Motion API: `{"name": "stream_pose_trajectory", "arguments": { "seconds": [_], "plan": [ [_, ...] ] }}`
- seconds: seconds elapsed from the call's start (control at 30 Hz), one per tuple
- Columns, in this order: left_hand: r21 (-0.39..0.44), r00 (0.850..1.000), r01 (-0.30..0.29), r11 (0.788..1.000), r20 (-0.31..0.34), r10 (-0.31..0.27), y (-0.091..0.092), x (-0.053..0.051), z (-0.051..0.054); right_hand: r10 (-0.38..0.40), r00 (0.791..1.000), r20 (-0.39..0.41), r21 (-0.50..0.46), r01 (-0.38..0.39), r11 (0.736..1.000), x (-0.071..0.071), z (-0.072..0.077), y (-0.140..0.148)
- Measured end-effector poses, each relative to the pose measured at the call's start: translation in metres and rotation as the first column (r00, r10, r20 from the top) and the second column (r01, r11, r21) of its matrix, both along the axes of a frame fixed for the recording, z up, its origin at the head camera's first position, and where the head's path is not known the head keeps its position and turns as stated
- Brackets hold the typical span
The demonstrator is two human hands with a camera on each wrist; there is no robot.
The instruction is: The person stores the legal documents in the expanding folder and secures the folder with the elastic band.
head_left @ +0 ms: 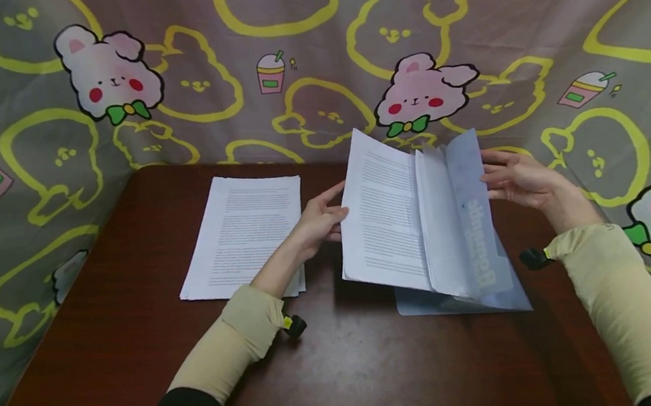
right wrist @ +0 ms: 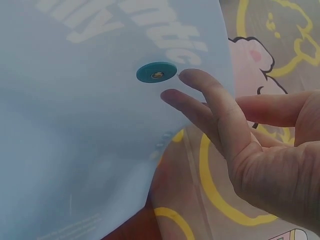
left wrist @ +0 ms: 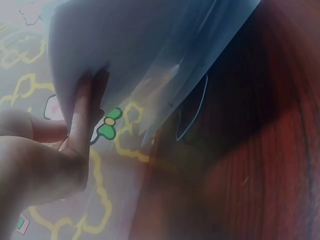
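A translucent blue document folder [head_left: 477, 233], with pale lettering on its flap, is held up at the centre right in the head view. Printed sheets [head_left: 385, 203] stand tilted at its left side. My left hand [head_left: 320, 224] pinches the left edge of these sheets, thumb on the printed face; in the left wrist view its fingers [left wrist: 82, 117] press the back. At the folder's right edge, my right hand [head_left: 522, 179] holds the flap between thumb and fingers. The right wrist view shows the fingertips beside a round teal button [right wrist: 156, 72] on the flap.
Another stack of printed paper [head_left: 246, 238] lies on the dark reddish wooden table [head_left: 331, 374], left of the folder. A patterned cloth [head_left: 310, 59] hangs behind the table and along both sides. Small black cameras sit at both wrists.
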State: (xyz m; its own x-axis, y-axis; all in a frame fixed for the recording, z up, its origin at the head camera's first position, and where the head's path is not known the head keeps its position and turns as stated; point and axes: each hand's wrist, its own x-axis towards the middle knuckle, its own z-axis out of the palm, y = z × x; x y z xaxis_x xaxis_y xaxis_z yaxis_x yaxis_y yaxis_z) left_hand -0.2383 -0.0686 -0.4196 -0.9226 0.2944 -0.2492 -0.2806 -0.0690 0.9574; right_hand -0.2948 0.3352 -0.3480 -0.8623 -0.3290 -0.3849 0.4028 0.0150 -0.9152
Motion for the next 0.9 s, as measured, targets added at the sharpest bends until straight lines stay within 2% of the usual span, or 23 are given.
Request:
{"name": "stream_pose_trajectory", "arguments": {
  "seconds": [0.53, 0.9],
  "plan": [
    [0.069, 0.997, 0.059, 0.996, 0.047, -0.062, 0.026, 0.001, -0.007, -0.013, 1.0, 0.013, 0.032, 0.013, 0.999, -0.002, -0.002, 0.003],
    [0.106, 0.996, 0.058, 0.993, 0.062, -0.064, 0.038, 0.002, -0.013, -0.01, 1.0, 0.015, -0.041, 0.011, 0.999, -0.003, -0.002, 0.003]
  ]
}}
